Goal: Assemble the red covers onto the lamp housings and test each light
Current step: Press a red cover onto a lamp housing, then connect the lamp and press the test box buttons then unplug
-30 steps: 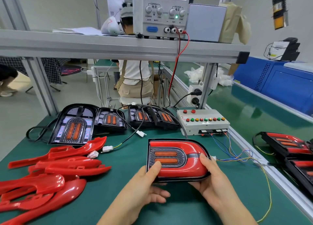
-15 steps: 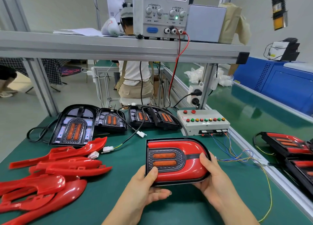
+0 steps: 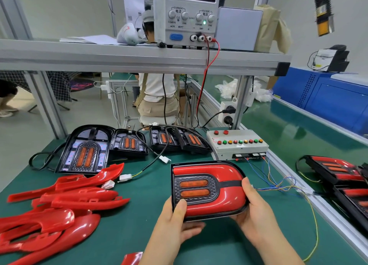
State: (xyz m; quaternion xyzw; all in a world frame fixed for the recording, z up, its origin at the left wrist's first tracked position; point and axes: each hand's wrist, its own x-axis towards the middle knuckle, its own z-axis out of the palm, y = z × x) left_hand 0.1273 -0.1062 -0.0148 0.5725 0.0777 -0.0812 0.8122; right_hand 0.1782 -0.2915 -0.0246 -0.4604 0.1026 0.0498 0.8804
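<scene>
**A:** The black lamp housing capped with a glossy red plastic cover [image 3: 207, 191] is held just above the green-matted table [image 3: 151, 189], dead centre, between both hands.

**B:** And how are the grips set?

**A:** The left grip [image 3: 175, 223] is pinched on the flat end at nine o'clock, thumb laid on the red, fingers curled beneath. The right grip [image 3: 256, 211] is clamped round the rounded end at three o'clock, thumb on top.

**B:** So the long axis is run from nine to three.

**A:** Exactly. The pale grey tester box with coloured buttons [image 3: 237, 145] is found at one o'clock from the lamp, its thin coloured leads [image 3: 276, 187] trailed toward three. The right grip is judged the nearer for plugging in.

**B:** Is the lamp's own plug seen?

**A:** It cannot be told. The cover looks seated, so testing is reckoned the step in hand.

**B:** And the loose red plastic covers [image 3: 83, 195]?

**A:** Heaped at nine o'clock, well apart, with bare black housings [image 3: 85, 155] lined up at eleven.
</scene>
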